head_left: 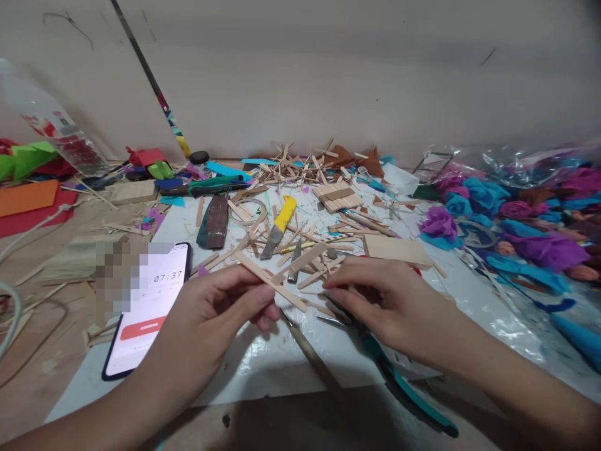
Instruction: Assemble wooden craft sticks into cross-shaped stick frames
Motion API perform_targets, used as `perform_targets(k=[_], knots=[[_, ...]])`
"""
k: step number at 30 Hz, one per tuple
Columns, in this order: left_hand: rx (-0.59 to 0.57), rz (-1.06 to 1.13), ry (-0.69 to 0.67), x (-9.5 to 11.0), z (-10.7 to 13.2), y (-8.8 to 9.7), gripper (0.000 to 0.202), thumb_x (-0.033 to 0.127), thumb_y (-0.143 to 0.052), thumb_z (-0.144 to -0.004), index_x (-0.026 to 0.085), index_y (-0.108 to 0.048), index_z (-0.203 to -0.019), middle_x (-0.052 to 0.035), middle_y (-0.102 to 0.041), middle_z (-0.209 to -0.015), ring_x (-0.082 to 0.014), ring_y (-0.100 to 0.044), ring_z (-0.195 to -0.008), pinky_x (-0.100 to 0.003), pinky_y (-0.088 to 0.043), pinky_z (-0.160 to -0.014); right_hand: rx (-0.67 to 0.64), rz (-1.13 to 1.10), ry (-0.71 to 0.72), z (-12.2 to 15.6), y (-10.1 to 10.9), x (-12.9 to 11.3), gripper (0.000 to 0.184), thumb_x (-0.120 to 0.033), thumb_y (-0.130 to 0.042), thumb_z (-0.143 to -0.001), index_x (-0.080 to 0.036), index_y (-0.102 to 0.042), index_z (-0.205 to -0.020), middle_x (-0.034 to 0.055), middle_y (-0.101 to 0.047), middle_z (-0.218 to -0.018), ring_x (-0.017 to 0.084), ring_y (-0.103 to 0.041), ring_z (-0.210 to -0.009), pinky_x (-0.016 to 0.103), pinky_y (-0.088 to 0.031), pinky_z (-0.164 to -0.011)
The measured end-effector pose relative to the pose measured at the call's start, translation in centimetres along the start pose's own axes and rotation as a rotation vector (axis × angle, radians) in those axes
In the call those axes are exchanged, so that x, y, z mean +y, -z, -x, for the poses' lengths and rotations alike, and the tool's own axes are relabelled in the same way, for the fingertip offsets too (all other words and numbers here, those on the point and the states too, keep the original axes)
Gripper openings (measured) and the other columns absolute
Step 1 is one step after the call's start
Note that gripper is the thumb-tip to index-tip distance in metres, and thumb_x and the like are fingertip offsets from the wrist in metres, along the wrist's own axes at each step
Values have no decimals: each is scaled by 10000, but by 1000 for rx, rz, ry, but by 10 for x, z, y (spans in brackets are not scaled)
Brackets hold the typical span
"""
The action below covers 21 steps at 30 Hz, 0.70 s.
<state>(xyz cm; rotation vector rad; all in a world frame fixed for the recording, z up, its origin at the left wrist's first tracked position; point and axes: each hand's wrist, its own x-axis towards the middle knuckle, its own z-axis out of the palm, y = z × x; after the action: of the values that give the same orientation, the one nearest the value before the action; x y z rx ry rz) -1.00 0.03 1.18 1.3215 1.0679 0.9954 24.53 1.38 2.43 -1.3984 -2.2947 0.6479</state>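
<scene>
My left hand [230, 300] pinches a flat wooden craft stick [282, 291] between thumb and fingers, tilted down to the right above the white work sheet [248, 376]. Opposite, my right hand [375, 307] has its thumb and index finger closed on a thin wooden stick [310, 292], mostly covered by the fingers. Loose craft sticks [323, 269] lie around the fingertips. Below the hands rest a slim tool with a brownish handle [310, 351] and teal-handled pliers [399, 382]. A yellow utility knife [284, 216] lies just beyond.
A phone [154, 313] showing a timer lies left of my left hand. Piled sticks [291, 166], a bundle of sticks [338, 196] and a wood block [399, 250] sit farther back. Crepe-paper flowers [483, 197] crowd the right; a plastic bottle [61, 134] leans at left.
</scene>
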Motion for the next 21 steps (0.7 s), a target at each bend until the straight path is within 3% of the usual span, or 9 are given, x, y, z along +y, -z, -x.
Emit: perform_targets(k=[5,11,14,17,21], knots=[[20,-39,-9,-1,0,2,181,223,-689,-953,233,-794,-806,54,-753,-679,-88,-705,-637,-112,-573,-635,117,118,126,7,-7,-5,203,-126,-602,-940,-228,-776,-969,73,-665,-1125,234,-642,-1008,387,-494,-856],[52,-19,2,1,1,2,158,249,-702,-939,222,-792,-812,47,-742,-671,-102,-703,-611,-136,-579,-606,185,143,174,4,-3,2,215,-108,-555,-960,-203,-746,-982,95,-687,-1040,256,-638,-977,435,-520,-846],[74,-35,-16,3,1,2,153,257,-698,-940,222,-795,-828,47,-729,-657,-105,-691,-594,-147,-576,-604,246,155,264,3,-5,-1,212,-91,-554,-954,-207,-725,-1000,105,-678,-1058,270,-613,-1004,457,-513,-874],[84,-55,-34,2,2,4,148,256,-693,-944,226,-793,-839,49,-720,-654,-105,-685,-608,-146,-570,-615,167,197,298,4,-7,-4,188,-94,-576,-956,-203,-724,-998,107,-665,-1104,273,-589,-1041,447,-492,-898],[94,-53,-36,1,3,5,154,269,-691,-948,227,-787,-835,48,-718,-661,-103,-679,-609,-146,-567,-610,99,188,168,1,-5,4,178,-135,-587,-974,-203,-729,-1058,100,-676,-1150,254,-635,-1026,405,-495,-879]])
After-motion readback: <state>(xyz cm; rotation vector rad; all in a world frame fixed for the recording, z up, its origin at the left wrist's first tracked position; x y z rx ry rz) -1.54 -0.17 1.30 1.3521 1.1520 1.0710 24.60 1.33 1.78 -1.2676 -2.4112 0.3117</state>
